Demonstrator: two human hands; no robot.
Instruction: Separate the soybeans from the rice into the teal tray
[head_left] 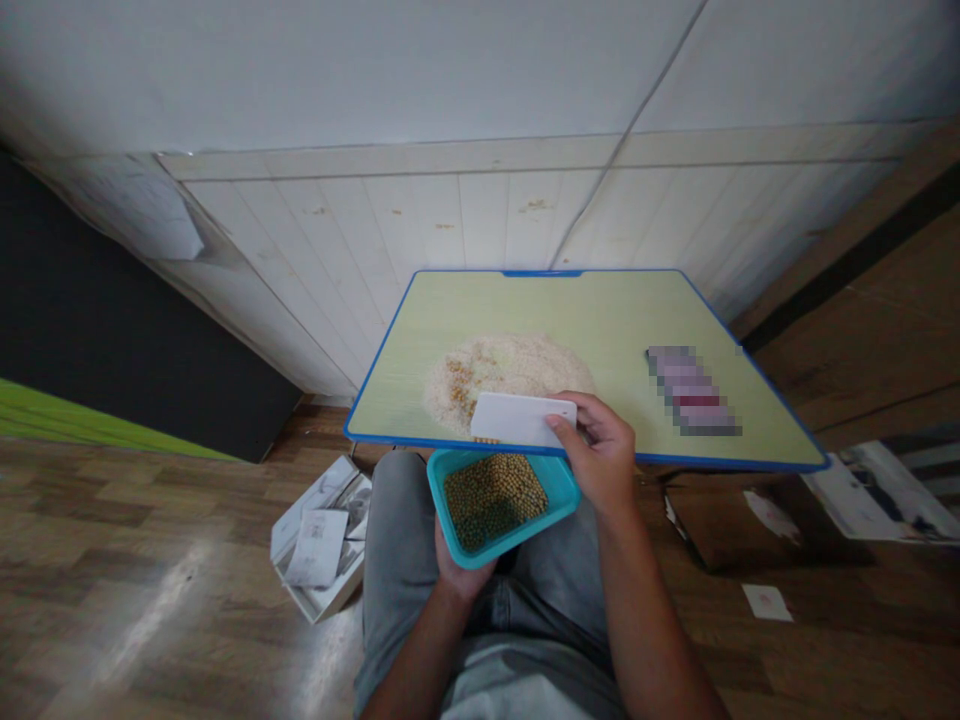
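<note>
My right hand [602, 448] grips a flat white plastic scraper [517, 416] by its right end, thumb on top, low over the table's front edge. By the scraper's lower left corner, a few yellow beans [486, 440] lie along that edge. A teal plastic tub [564, 500] is tilted under the edge, with dried yellow beans [499, 495] inside. My left hand [463, 572] supports the tub from below, most of its fingers hidden beneath it. Behind the scraper spreads a pile of rice-like white grains [536, 362], with more beans [459, 378] scattered on its left side.
The pale green folding table [615, 300] has a blue rim. A blurred-out flat item [694, 392] lies on its right side. An open white box [319, 550] with papers is on the floor at left. A brown box [735, 530] stands under the table's right side.
</note>
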